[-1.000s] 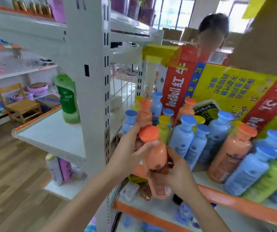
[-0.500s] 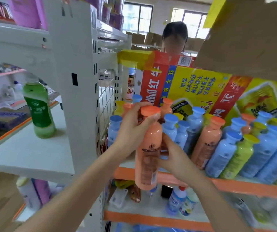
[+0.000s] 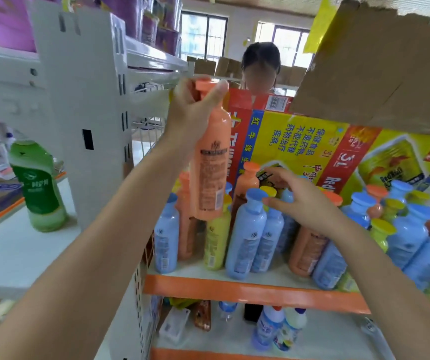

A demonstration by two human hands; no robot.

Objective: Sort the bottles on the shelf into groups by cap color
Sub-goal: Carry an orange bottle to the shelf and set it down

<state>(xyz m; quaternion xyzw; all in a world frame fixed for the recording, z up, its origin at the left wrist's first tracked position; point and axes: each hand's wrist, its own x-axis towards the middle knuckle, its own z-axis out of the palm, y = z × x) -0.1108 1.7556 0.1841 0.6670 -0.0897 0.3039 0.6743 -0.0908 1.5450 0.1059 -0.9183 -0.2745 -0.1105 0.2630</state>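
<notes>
The orange bottle (image 3: 212,152) hangs upright in the air, its base just above the bottles standing on the shelf (image 3: 234,289). The left hand (image 3: 193,105) grips it by the neck, thumb and fingers curled round just under the orange cap (image 3: 205,85).

Directly below the orange bottle stands a yellow bottle (image 3: 216,240), its top hidden behind the held bottle's base. Below and to the left of the orange bottle is a blue bottle (image 3: 166,242), with another orange one (image 3: 185,224) just behind it. Below and to the right of the orange bottle stands a blue-capped bottle (image 3: 247,240), and behind that a second orange-capped bottle (image 3: 247,180).

The right hand (image 3: 302,201) is to the right of the orange bottle and lower, at the level of the standing caps. Its fingers are spread and loose and it holds nothing. Its thumb tip lies at the rim of the blue-capped bottle's cap; whether it touches cannot be told. More blue, yellow and orange bottles crowd the shelf further right of the orange bottle.

Behind the orange bottle stands a printed red and yellow carton (image 3: 299,141), with a torn cardboard flap (image 3: 377,63) up to the right. A person (image 3: 260,55) stands beyond the carton. Well to the left of the orange bottle, past a white shelf post (image 3: 92,113), is a green bottle (image 3: 40,188).
</notes>
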